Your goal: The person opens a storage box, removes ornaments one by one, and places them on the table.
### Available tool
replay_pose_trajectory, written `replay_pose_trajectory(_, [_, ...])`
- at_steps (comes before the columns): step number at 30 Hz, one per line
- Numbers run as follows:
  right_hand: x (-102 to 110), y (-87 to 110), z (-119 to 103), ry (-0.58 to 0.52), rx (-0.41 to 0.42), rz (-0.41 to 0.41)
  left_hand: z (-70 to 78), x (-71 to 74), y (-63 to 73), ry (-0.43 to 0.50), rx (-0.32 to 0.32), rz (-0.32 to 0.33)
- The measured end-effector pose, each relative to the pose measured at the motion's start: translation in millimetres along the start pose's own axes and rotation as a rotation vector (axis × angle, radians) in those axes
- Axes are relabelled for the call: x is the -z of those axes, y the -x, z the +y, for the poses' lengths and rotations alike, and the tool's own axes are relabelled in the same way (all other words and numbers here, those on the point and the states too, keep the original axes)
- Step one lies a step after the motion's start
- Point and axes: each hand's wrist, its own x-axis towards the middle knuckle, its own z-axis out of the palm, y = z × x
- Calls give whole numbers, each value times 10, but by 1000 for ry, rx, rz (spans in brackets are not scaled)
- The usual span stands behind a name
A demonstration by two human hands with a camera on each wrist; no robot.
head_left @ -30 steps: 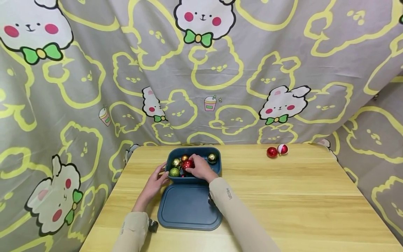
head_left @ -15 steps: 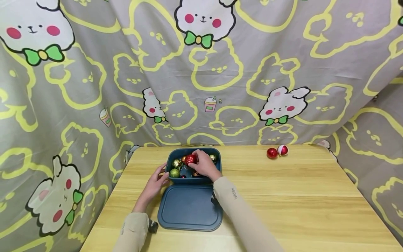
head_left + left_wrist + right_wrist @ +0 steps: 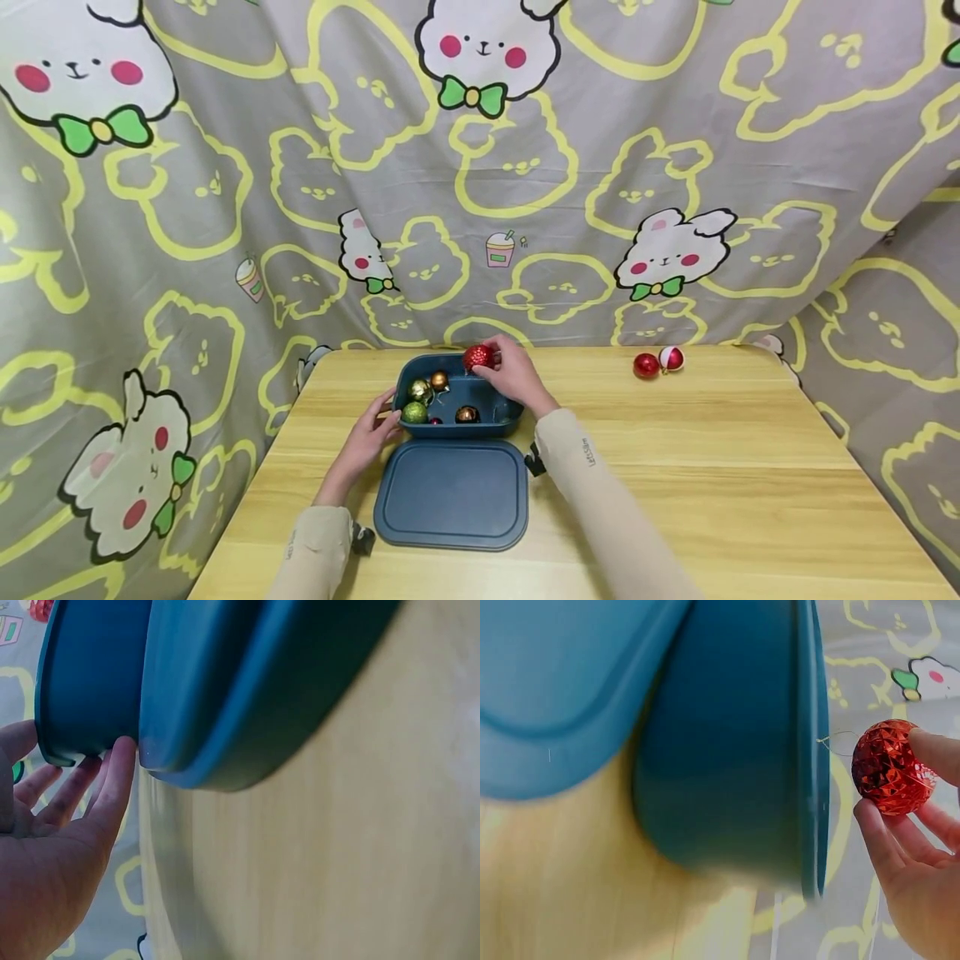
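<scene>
Right hand [image 3: 513, 377] pinches the red ball [image 3: 478, 358] between thumb and fingertips, grip narrowed to the ball's width. Ball sits left of upper frame centre-bottom, raised above the far right part of the box [image 3: 457, 432] in the head view. Right wrist view: ball at right of frame, clear of the rim, thread loop on its left side pointing at the rim. Can't tell if the loop touches it.

Left hand [image 3: 372, 429] rests on the box's left end, thumb near the rim, fingers spread and near straight along the outer wall. Not wrapped round anything.

Box is left of centre in the lower half, upright on the table [image 3: 712, 467]. Inside, left part: gold ball [image 3: 419, 389], green ball [image 3: 415, 412] just below it in frame, orange ball [image 3: 438, 381] to the upper right. Brown ball [image 3: 467, 414] near the bottom wall, mid-box. Small red piece [image 3: 435, 422] left of it, mostly hidden by that wall.

Lid [image 3: 452, 493] lies flat directly below the box in frame; contact unclear. Right of centre, at the table's far edge: second red ball [image 3: 646, 365] and white-red ball [image 3: 671, 358], side by side. Patterned cloth [image 3: 555, 150] hangs behind.
</scene>
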Motion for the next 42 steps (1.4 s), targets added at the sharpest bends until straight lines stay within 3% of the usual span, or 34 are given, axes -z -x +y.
replay_pose_trajectory(12, [459,46,219,-33,-88,49,-11,4,-18,11,-3,6])
replay_pose_trajectory(29, [1024,227,739,-60,-191,152,-15,2,-16,17,-18,1])
replay_pose_trajectory(42, [1273,376,1194,39,-236,187,-21,-2,-22,16,-14,-4])
